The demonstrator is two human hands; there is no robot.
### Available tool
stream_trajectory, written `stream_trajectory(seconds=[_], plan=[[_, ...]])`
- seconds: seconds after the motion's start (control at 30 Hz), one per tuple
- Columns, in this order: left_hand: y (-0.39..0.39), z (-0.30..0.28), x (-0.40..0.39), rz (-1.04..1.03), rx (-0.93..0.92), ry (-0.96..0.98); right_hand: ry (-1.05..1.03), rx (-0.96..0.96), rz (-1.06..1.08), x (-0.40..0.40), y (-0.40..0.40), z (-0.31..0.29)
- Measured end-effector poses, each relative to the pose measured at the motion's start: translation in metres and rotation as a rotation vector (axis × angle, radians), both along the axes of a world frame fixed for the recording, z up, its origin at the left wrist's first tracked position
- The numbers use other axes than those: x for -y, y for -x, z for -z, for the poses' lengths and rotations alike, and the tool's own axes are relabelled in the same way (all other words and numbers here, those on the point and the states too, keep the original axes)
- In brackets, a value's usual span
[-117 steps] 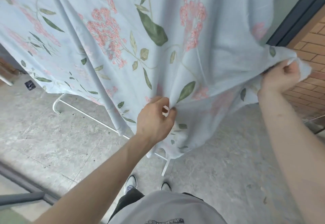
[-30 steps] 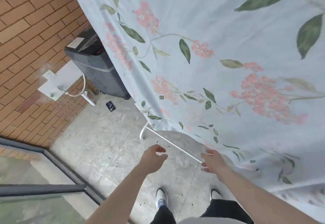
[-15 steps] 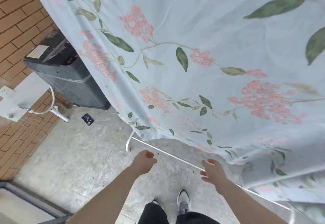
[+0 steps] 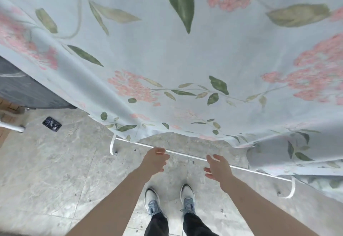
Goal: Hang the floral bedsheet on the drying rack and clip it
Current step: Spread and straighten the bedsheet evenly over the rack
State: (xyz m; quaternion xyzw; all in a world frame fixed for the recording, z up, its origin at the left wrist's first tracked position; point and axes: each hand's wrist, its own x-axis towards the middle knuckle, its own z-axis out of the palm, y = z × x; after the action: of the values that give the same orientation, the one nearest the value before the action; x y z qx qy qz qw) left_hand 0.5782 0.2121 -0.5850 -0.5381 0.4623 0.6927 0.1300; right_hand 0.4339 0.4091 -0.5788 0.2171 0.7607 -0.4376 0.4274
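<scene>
Two hands, both empty, fingers loosely spread: left hand and right hand reach forward side by side, low in view. Bedsheet: pale blue, floral, draped over the drying rack; hem hangs just beyond the fingertips at 12 o'clock, not touched. Rack's white lower bar crosses under both hands. Advised handling, as judged: pinch the hem at two spaced points, pull down evenly, smooth the bunched folds at 3 o'clock before clipping. Clips: none visible. Floor item: phone at 9 o'clock.
</scene>
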Motion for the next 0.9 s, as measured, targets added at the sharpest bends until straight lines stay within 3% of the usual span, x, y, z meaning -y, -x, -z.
stream_trajectory(seconds=[0.2,0.43,0.77,0.9], plan=[[0.039,0.061,0.011,0.021,0.02,0.069,0.008,0.016,0.067,0.02,0.006,0.046],[0.091,0.119,0.003,-0.04,0.064,-0.036,0.01,0.025,0.214,0.019,0.037,0.103],[0.149,0.197,-0.014,-0.389,-0.118,-0.271,0.142,0.056,0.445,0.026,0.089,0.184],[0.16,0.226,-0.012,-0.515,-0.126,-0.27,0.258,0.105,0.558,0.029,0.102,0.212]])
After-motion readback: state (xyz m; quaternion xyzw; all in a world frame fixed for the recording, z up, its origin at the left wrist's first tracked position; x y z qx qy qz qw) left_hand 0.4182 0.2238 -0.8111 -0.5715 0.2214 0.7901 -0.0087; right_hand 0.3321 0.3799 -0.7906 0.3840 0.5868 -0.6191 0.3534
